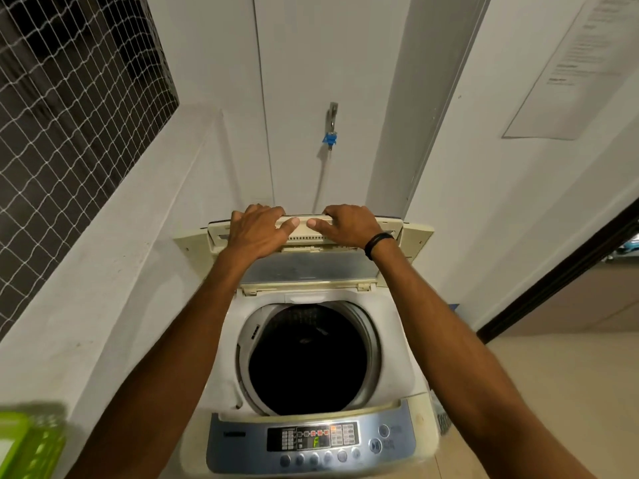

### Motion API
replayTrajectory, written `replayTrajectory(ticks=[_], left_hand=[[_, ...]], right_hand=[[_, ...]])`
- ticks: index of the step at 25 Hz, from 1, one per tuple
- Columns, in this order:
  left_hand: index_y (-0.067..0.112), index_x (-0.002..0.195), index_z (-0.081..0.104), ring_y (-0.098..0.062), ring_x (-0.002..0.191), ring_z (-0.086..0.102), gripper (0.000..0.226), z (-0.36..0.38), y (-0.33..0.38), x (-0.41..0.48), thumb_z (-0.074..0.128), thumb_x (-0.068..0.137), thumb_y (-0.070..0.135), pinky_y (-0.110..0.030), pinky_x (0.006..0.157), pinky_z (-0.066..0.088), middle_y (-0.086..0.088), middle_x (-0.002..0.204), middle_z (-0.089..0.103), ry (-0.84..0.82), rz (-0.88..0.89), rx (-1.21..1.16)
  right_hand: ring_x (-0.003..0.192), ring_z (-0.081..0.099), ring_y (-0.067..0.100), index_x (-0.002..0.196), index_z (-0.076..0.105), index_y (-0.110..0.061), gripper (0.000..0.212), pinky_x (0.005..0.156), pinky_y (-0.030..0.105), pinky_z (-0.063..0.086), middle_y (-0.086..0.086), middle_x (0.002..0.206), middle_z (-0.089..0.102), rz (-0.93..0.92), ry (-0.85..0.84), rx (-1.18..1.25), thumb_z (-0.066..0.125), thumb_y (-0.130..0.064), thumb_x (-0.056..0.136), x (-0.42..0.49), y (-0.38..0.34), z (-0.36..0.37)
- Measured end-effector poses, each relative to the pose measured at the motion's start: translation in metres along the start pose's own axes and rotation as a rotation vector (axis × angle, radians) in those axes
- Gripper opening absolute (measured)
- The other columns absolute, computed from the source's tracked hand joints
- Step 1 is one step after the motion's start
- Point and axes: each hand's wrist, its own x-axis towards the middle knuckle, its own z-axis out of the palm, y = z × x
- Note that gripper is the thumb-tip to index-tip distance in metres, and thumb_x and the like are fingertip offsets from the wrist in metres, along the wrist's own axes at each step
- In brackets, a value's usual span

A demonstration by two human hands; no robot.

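Where the lid sits: one folding lid (304,267) stands raised at the back of the washer, centre of the frame, with its cream top strip uppermost and its grey pane below.
Left hand: the left hand (257,231) grasps the lid's top edge left of centre, fingers hooked over the far side and thumb flat on the near face.
Right hand: the right hand (349,226) grasps the same edge right of centre in the same way. The two thumb tips are close but apart.
Wristband: one dark wristband (378,243) circles the right wrist.
Washer: one top-loading washing machine (394,344) fills the lower centre.
Drum: one round drum (307,357) lies uncovered and dark inside.
Control panel: one blue-grey control panel (242,440) at the bottom edge shows a green "F", a row of six round buttons, and two more at its right end.
In the way: both forearms cross the washer's side edges, and the hands hide parts of the lid's top strip.
Wall: one tap (332,115) with a blue coupling (329,138) and one hose (323,178) runs down behind the lid.
Upper left: one netted window (69,98).
Upper right: one printed sheet (567,63) on the wall.
Lower left: one green crate (24,444), blurred.
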Motion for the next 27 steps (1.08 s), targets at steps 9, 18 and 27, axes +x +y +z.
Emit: replayTrajectory(ticks=[9, 18, 27], left_hand=[[0.036, 0.1, 0.059, -0.02, 0.108, 0.051, 0.042, 0.041, 0.022, -0.161, 0.037, 0.084, 0.069, -0.04, 0.087, 0.031, 0.01, 0.104, 0.064, 0.013, -0.033, -0.09], [0.035, 0.095, 0.056, -0.019, 0.115, 0.044, 0.038, 0.133, 0.019, -0.266, 0.052, 0.077, 0.068, -0.037, 0.094, 0.03, 0.014, 0.11, 0.06, -0.252, -0.018, 0.009], [0.038, 0.127, 0.054, -0.025, 0.126, 0.042, 0.046, 0.181, 0.019, -0.294, 0.052, 0.087, 0.06, -0.041, 0.102, 0.029, 0.008, 0.134, 0.055, -0.47, -0.175, -0.021]], right_hand=[[0.09, 0.064, 0.024, 0.097, 0.065, -0.025, 0.048, 0.079, 0.036, 0.041, 0.0, 0.095, 0.072, -0.074, 0.052, 0.001, 0.05, -0.07, 0.086, -0.153, -0.026, 0.058], [0.098, 0.06, 0.024, 0.105, 0.064, -0.022, 0.048, 0.099, 0.039, 0.033, 0.001, 0.097, 0.069, 0.048, -0.275, -0.016, 0.058, -0.065, 0.084, -0.246, -0.035, 0.167], [0.121, 0.051, 0.025, 0.135, 0.054, -0.023, 0.043, 0.109, 0.037, 0.03, 0.005, 0.126, 0.062, 0.085, -0.424, 0.015, 0.055, -0.027, 0.093, -0.273, -0.03, 0.215]])
